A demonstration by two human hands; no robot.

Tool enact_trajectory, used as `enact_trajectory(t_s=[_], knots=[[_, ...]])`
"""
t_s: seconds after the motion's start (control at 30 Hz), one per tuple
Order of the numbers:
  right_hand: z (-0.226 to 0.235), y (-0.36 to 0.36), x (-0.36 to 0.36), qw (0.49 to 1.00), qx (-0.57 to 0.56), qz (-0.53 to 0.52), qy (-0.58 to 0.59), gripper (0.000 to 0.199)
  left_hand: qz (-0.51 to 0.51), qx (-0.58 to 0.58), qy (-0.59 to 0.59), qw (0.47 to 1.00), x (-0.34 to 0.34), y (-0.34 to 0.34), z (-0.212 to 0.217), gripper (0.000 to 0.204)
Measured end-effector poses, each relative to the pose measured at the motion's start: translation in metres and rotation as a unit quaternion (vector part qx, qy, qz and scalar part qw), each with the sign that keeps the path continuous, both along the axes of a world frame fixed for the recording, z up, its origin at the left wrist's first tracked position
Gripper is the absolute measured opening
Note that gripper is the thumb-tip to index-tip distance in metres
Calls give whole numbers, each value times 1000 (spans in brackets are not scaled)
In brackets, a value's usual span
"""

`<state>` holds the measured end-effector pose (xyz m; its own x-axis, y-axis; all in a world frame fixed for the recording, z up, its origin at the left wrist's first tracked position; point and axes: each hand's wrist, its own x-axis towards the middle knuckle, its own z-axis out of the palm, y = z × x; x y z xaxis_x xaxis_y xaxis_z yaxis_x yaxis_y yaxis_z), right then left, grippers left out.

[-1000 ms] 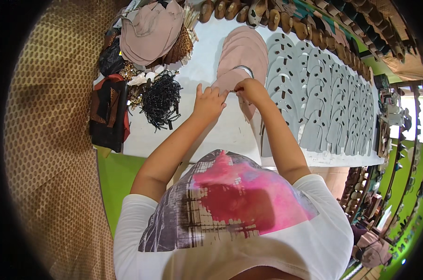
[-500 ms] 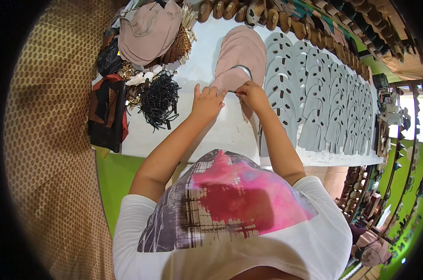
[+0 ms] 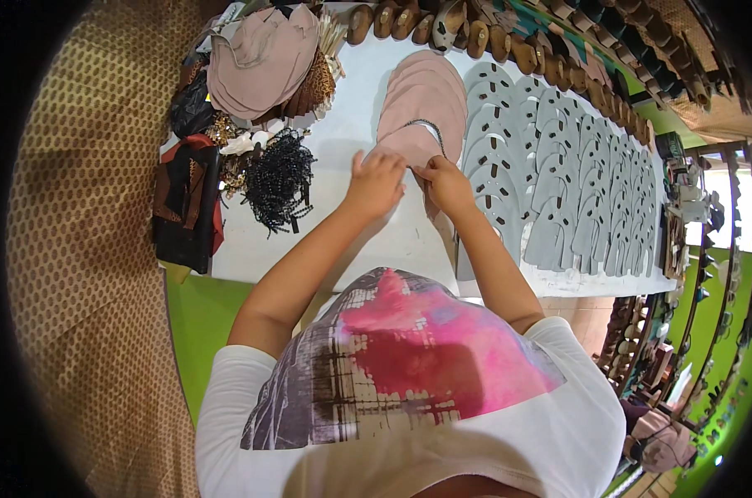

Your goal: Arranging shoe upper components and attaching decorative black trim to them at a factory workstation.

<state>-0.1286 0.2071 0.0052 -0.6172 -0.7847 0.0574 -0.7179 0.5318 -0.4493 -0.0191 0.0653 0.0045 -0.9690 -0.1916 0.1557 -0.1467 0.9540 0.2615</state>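
A fanned stack of pink leather shoe-upper pieces [image 3: 425, 87] lies on the white table in front of me. A dark beaded strip [image 3: 432, 127] curves along the inner edge of the nearest piece [image 3: 409, 143]. My right hand [image 3: 446, 184] pinches the strip's near end between thumb and fingers. Just beside it, my left hand [image 3: 377, 183] bears on the near edge of that piece, fingers bent and the outer finger lifted. The left fingertips partly hide what they grip.
Overlapping rows of grey upper pieces [image 3: 558, 166] cover the table's right. A tangle of black beaded strips [image 3: 279, 178] lies left, below a pile of pink pieces [image 3: 264, 62]. Wooden shoe lasts [image 3: 479, 37] line the back edge. A patterned curtain [image 3: 94, 249] hangs at left.
My left hand has drawn its fingers in and shifted slightly right, against the near piece. My right hand has moved slightly down, still pinching the beaded strip. The whole view has shifted a little.
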Motion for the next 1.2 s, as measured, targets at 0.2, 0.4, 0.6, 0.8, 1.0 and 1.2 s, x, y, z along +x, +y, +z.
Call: enact_trajectory(t_s=[0.2,0.4,0.6,0.8,1.0,1.2], knots=[[-10,7,-14,995,-103,7,-6,17,-75,-32,28,996,2,9,-12,49],[-5,20,-4,997,-75,-21,-22,17,-46,-39,22,998,2,17,-11,46],[-6,22,5,994,-105,-4,1,17,-36,-69,13,997,-3,23,-13,39],[-7,21,15,995,-92,-17,29,15,-36,-77,22,996,-3,25,-14,38],[13,18,21,999,-1,-48,1,19,-57,-77,45,994,-5,27,-20,37],[-1,31,12,1000,-9,-28,-10,18,-71,-57,56,994,-4,28,-14,34]])
